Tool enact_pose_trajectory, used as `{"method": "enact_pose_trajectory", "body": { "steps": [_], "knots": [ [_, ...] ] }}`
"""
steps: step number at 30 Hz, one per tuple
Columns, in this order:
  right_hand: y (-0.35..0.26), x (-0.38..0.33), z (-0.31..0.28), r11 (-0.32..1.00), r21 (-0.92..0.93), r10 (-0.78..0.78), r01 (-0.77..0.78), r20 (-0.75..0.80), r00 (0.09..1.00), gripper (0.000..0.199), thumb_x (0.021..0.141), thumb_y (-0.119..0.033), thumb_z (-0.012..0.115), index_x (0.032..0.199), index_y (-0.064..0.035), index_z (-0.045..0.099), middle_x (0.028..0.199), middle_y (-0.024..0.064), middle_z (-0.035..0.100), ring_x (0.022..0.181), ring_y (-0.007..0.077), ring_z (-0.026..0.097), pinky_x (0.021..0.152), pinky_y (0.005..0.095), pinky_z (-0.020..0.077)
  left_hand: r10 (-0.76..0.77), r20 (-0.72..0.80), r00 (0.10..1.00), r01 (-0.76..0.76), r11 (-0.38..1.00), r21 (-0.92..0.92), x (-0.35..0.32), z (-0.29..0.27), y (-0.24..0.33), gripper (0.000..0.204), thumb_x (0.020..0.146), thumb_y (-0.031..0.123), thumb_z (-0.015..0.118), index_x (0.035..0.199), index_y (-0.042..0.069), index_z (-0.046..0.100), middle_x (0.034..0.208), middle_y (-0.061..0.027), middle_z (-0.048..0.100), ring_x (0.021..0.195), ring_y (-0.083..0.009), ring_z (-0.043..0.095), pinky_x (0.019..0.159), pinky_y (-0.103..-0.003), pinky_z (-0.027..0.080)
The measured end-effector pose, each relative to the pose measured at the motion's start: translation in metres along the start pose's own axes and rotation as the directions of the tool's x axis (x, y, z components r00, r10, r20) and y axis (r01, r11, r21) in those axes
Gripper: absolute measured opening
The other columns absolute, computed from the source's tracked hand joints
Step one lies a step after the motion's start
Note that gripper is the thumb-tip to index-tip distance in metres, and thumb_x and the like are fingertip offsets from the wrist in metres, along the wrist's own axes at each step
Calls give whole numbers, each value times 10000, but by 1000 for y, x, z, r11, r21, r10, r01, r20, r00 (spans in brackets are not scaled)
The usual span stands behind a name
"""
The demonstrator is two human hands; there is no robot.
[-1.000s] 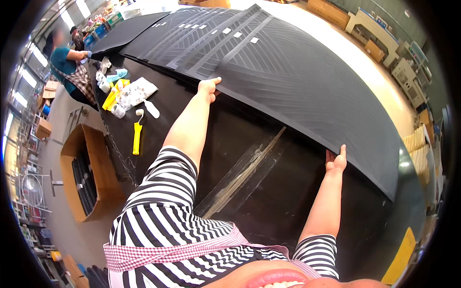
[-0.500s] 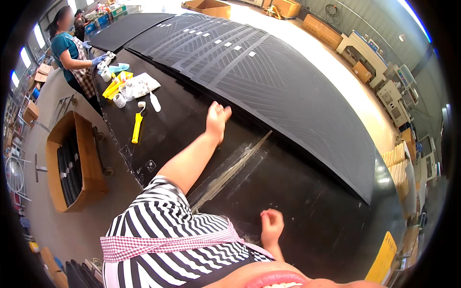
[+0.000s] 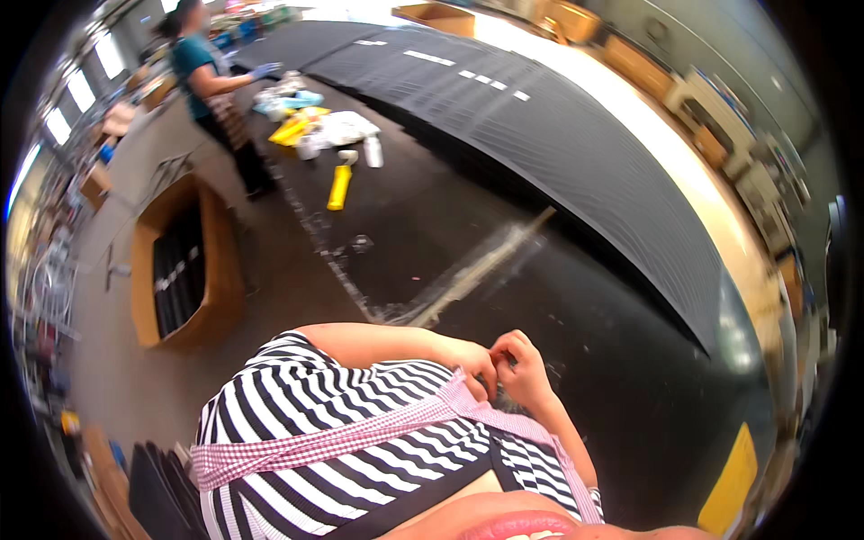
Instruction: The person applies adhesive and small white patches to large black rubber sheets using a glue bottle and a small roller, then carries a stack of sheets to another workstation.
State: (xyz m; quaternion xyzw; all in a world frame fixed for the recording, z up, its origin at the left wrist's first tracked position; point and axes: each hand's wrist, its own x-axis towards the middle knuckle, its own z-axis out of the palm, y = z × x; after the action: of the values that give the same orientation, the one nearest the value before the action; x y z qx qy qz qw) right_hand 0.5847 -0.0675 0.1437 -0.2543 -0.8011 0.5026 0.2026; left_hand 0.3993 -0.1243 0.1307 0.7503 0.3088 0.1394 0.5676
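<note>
1. Black sheets point(image 3: 540, 144) lie on the far side of the table point(image 3: 405, 243).
2. Left hand point(image 3: 474, 364) and right hand point(image 3: 523, 367), having left the sheets, come together at the table's near side, fingers curled; I cannot tell if they grip anything.

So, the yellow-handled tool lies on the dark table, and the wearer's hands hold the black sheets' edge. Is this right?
Not quite: the head view shows the left hand and right hand close together, away from the black sheets. The yellow-handled tool does lie on the dark table.
</note>
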Motion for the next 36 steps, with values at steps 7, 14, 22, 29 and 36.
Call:
{"method": "enact_pose_trajectory", "body": {
  "steps": [7, 14, 22, 29, 36],
  "knots": [
    [-12, 15, 87, 933, -256, -246, 252, 57, 968, 86, 783, 57, 546, 833, 5, 593, 878, 162, 572, 823, 344, 581, 731, 403, 481, -438, -454, 776, 619, 666, 416, -61, 76, 31, 373, 781, 355, 716, 973, 36, 732, 1122, -230, 625, 1054, -363, 611, 898, -456, 518],
    [-87, 17, 165, 888, -116, -420, 446, 194, 887, 73, 778, 55, 551, 799, 0, 594, 873, 175, 571, 845, 364, 579, 752, 425, 483, -476, -718, 508, 827, 504, 251, -137, 121, 27, 398, 791, 338, 721, 1043, 30, 715, 1166, -150, 642, 1094, -360, 526, 922, -436, 483],
    [-118, 45, 257, 861, -257, -416, 440, 143, 898, 42, 783, -3, 581, 774, -35, 606, 893, 158, 577, 906, 384, 546, 819, 453, 462, -398, -768, 502, 849, 396, 350, -230, 155, 56, 442, 846, 389, 688, 1047, -4, 696, 1084, -187, 640, 1086, -344, 540, 913, -430, 476],
    [-186, 30, 395, 807, -209, -464, 552, 355, 812, 32, 791, -60, 596, 785, -30, 603, 876, 170, 576, 910, 390, 548, 831, 442, 466, -413, -843, 344, 881, 453, 137, -359, 215, 24, 366, 850, 340, 684, 1017, 14, 697, 1045, -205, 675, 1055, -369, 597, 873, -401, 505],
    [-238, 35, 505, 768, -268, -409, 581, 492, 768, 123, 843, -135, 572, 822, -19, 607, 988, 155, 581, 975, 350, 535, 871, 427, 474, -562, -799, 215, 948, 317, 32, -458, 257, 61, 396, 846, 314, 685, 1109, 17, 684, 1142, -206, 635, 1113, -368, 549, 932, -418, 479]
  ]
}}
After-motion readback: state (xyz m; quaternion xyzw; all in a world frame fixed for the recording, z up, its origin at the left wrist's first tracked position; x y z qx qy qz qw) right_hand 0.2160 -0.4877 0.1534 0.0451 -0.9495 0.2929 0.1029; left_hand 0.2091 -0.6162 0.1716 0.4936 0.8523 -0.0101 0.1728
